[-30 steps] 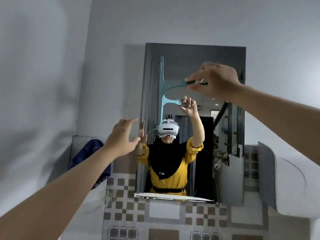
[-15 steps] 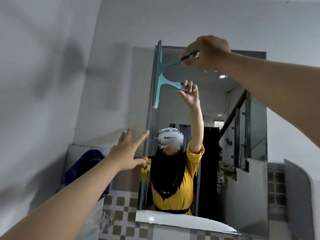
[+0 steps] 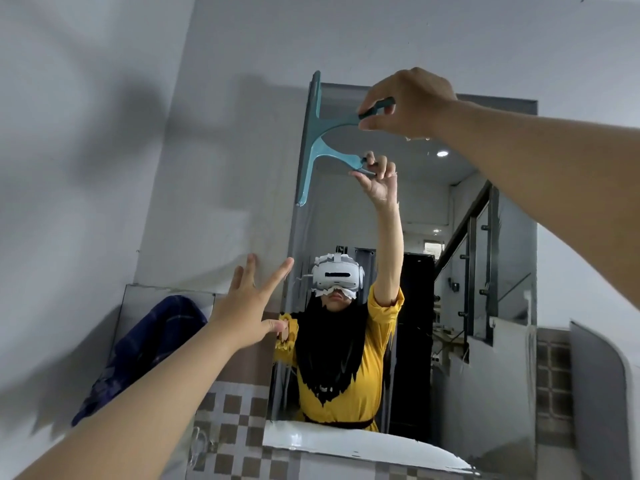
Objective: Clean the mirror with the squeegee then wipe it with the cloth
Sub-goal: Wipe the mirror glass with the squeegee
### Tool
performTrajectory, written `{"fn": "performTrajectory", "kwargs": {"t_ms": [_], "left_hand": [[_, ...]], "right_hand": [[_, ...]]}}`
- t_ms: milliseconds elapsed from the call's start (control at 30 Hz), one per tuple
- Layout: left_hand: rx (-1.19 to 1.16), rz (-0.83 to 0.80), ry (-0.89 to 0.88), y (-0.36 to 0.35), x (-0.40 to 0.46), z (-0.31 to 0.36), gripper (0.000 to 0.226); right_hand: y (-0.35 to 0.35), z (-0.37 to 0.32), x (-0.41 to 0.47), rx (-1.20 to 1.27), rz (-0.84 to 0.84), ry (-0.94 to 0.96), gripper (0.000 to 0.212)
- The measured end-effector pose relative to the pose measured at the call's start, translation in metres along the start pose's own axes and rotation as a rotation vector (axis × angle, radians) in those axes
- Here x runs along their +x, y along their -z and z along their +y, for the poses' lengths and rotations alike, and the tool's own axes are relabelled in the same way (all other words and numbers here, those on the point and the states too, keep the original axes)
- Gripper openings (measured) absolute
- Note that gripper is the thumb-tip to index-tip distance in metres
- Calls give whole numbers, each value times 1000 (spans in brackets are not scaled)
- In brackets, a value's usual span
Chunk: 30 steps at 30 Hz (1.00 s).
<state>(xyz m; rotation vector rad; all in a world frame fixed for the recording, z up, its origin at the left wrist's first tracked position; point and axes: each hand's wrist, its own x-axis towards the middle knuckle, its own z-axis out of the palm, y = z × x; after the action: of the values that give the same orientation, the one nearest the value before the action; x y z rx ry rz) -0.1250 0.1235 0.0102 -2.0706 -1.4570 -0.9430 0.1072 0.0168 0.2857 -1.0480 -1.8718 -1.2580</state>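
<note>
Right hand (image 3: 408, 102) grips one squeegee (image 3: 313, 133), blade along mirror (image 3: 485, 209) left edge. Left hand (image 3: 251, 306) spread, empty; one cloth (image 3: 152, 348) beside

Plain grey-white walls (image 3: 104, 168) run up to the ceiling, crossed by soft shadows. Lower down sits a band of brown-and-white checked tiles (image 3: 239, 420). At the left a dark blue checked fabric (image 3: 152, 344), possibly a towel, hangs against a pale panel (image 3: 138, 296). A curved white ledge (image 3: 363, 448) juts out beneath
</note>
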Motion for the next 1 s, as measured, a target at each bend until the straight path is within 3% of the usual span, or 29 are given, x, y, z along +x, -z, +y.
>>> {"fn": "performTrajectory", "kwargs": {"t_ms": [367,767,1000], "left_hand": [[-7,32,22,-3,0,2,112],[20,42,97,-9,2,11,118],[-24,-25,190,-12,10,10,108]], "right_hand": [[12,66,-45,-30,-34,-53,33],[37,147,-120,-25,-3,-282,29],[45,159,-155,-3,26,-459,23]]}}
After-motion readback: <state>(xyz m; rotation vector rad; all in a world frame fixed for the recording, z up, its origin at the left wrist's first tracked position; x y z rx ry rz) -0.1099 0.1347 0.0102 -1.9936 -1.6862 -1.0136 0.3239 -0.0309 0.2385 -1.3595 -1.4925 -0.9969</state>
